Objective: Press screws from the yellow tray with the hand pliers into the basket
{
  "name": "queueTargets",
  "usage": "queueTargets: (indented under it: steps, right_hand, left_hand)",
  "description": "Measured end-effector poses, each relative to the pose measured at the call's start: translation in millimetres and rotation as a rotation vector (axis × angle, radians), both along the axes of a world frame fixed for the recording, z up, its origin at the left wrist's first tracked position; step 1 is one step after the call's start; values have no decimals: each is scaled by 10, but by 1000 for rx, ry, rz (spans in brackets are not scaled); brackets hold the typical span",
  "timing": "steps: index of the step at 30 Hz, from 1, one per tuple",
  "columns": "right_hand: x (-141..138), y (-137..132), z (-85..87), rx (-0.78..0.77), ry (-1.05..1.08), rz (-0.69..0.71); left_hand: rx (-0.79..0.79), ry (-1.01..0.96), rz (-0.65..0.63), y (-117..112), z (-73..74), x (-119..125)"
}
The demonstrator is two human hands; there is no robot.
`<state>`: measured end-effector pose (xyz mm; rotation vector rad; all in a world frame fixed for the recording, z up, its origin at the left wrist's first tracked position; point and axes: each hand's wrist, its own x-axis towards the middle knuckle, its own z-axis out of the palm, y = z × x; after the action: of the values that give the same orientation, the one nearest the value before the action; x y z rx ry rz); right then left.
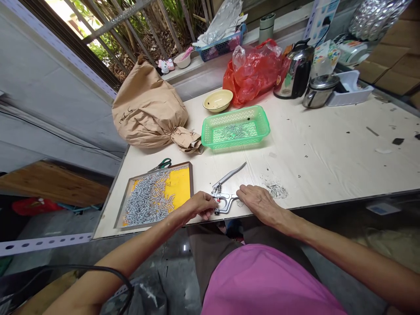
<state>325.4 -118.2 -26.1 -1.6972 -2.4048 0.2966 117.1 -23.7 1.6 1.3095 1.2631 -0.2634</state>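
Observation:
A pair of silver snap-fastener pliers lies on the table near its front edge, with the upper handle raised away from the lower one. My right hand is closed around the lower handle. Beside the jaws, my left hand is pinched; whatever its fingertips hold is hidden or too small to name. A small red bit shows between the jaws. To the left, a shallow tray with a yellow bottom holds a heap of small metal pieces. Farther back, a green plastic basket contains some similar small pieces.
Green-handled scissors lie behind the tray. A brown paper sack, a cream bowl, a red plastic bag, an electric kettle and a metal pot stand along the back. The table's front edge runs just below my hands.

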Motion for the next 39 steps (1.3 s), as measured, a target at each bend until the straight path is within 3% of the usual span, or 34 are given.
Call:
queueTargets:
  steps: [8, 14, 18, 24, 33, 35, 36, 39]
  right_hand:
    - [6, 20, -73, 2, 0, 9]
    - [68, 33, 58, -65, 24, -6]
    - [190, 267, 119, -53, 25, -7]
    - [218, 605, 96, -131, -21, 162]
    - [195, 431, 103, -38, 45, 138]
    - [189, 390, 110, -29, 63, 134]
    - [182, 372, 118, -29, 68, 134]
    - [148, 330, 137, -27, 66, 130]
  left_hand:
    - [38, 43, -57, -10, 11, 4]
    - [-25, 105, -50, -21, 35, 46]
    - [-38, 121, -35, -55, 43, 46]
    - [-24, 135, 6, -110, 46, 24]
    - [-9, 154, -3, -152, 86, 55]
    - [74, 201, -86, -167, 105, 47]
    - [194, 230, -141, -183, 117, 45]
    - [729, 251, -317, -251, 144, 77]
